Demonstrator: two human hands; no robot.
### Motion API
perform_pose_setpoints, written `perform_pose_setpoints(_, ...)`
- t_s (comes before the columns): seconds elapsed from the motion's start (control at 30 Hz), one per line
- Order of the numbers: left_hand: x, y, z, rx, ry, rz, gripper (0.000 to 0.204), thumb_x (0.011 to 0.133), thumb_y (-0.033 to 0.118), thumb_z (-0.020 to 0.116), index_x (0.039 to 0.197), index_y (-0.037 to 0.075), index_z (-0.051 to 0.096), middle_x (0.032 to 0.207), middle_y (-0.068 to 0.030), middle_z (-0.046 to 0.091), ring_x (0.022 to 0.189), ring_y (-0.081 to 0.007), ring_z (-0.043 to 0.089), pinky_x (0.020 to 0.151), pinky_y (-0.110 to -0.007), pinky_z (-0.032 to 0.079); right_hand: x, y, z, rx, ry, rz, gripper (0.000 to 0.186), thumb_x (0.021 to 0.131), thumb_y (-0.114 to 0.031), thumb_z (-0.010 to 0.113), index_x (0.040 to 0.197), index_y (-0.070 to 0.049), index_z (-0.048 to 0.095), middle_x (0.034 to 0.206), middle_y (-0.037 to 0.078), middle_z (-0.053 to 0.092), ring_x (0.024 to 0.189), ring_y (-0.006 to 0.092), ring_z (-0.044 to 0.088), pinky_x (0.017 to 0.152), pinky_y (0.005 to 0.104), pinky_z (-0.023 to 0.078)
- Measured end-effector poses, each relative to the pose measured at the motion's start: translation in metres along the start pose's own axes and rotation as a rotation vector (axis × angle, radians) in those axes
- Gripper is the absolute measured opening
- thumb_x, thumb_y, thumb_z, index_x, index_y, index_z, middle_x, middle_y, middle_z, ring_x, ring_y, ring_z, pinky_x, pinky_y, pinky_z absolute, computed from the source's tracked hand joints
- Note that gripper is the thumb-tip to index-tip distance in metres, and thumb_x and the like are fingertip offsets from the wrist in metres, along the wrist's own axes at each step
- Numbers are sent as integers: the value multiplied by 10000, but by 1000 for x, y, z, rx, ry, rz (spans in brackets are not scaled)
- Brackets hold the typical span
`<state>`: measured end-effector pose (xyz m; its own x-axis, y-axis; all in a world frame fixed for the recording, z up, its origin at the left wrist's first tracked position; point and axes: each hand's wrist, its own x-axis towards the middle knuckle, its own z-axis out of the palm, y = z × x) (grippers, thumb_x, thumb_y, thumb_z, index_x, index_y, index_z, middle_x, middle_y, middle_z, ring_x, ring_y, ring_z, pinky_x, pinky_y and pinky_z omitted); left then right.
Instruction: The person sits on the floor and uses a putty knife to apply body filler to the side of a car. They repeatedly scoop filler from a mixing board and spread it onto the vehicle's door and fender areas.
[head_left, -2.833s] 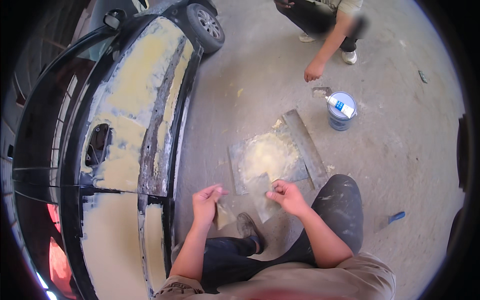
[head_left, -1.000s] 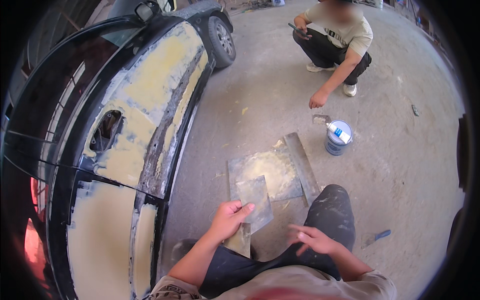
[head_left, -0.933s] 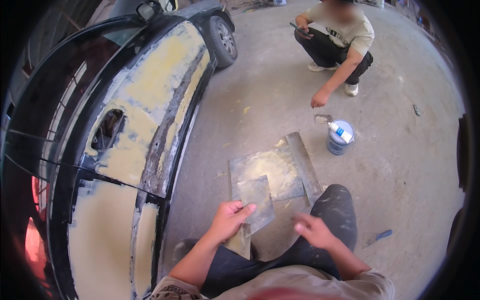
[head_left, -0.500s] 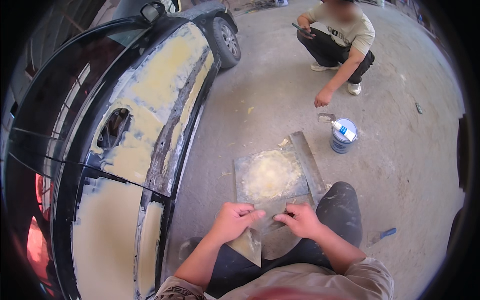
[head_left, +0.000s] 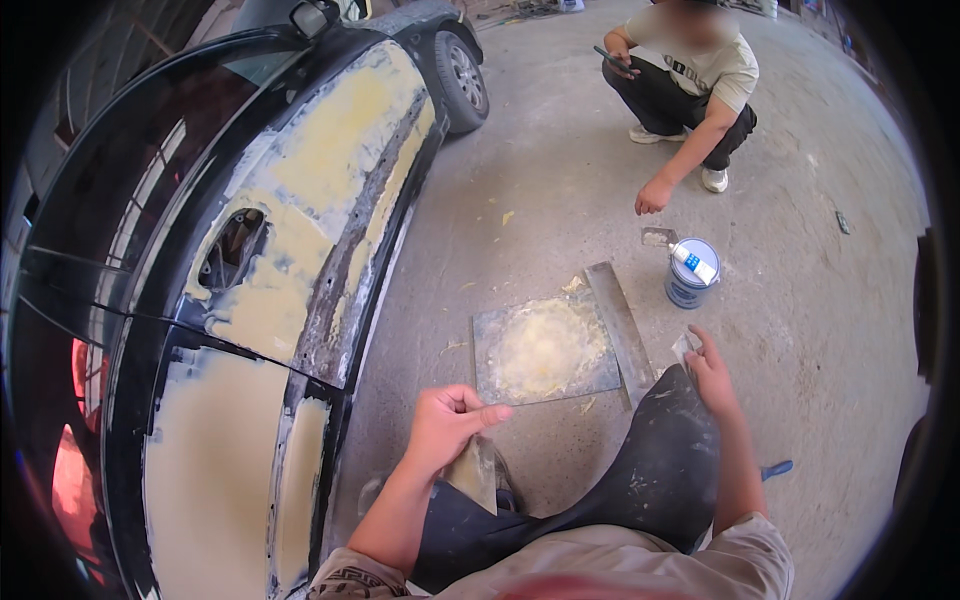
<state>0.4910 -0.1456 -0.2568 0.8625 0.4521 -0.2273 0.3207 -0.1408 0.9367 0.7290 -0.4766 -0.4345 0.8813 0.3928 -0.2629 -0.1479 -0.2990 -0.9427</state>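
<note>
My left hand (head_left: 450, 428) grips a thin, putty-stained metal spreader (head_left: 471, 473) hanging below my fingers. Beyond my right knee, my right hand (head_left: 707, 365) holds a thin pale plate (head_left: 683, 347), partly hidden. Between my hands and the car lies the floor with a square metal board (head_left: 492, 362) smeared with pale yellow putty, and a long metal strip (head_left: 618, 330) along its right side. A grey-blue can (head_left: 688, 295) stands farther back, a white-and-blue tube (head_left: 694, 262) on its lid.
A dark car (head_left: 240, 300) with putty-patched doors fills the left. Another person (head_left: 700, 85) squats at the back, holding a dark object, one hand lowered near a small putty-stained plate (head_left: 657, 236). A blue-handled scraper (head_left: 777, 468) lies beside my right leg.
My hands, earlier together over my lap, have separated. My right hand moved up and right past my knee with a plate; my left stays near the board with the stained spreader.
</note>
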Motion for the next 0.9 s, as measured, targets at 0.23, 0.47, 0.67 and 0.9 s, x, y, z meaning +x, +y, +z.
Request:
perform_pose_setpoints(0.23,14,11,-20,-59,-71,-160,730,1031,616,371,676,31,629,555,-15,538,499,-86,447,542,-238,360,-5,71,12,-1103,-88,-412,653,920,-577,565,1453,-203,517,1428,182,517,1329,405,448,1083,564,350)
perform_pose_setpoints(0.47,-5,-24,-121,-75,-188,-415,834,950,777,296,695,21,542,496,-9,373,430,-113,351,445,-267,258,-28,60,-33,-928,-123,-185,637,906,-551,598,1425,-184,554,1395,217,538,1252,377,529,1040,517,410)
perform_pose_setpoints(0.67,-68,-181,-266,-269,101,-729,692,987,679,402,974,25,629,638,-20,539,516,-128,482,484,-253,354,-27,148,-94,-192,-112,412,638,966,-612,500,1417,-165,566,1171,193,644,941,331,659,878,436,520)
perform_pose_setpoints(0.9,-108,-295,-153,-399,-20,-385,605,990,469,589,1386,16,536,1255,-154,643,1160,-241,609,1051,-426,460,-15,227,-35,850,-248,420,788,983,-687,396,1439,-52,494,1353,121,603,1183,259,609,1019,417,497)
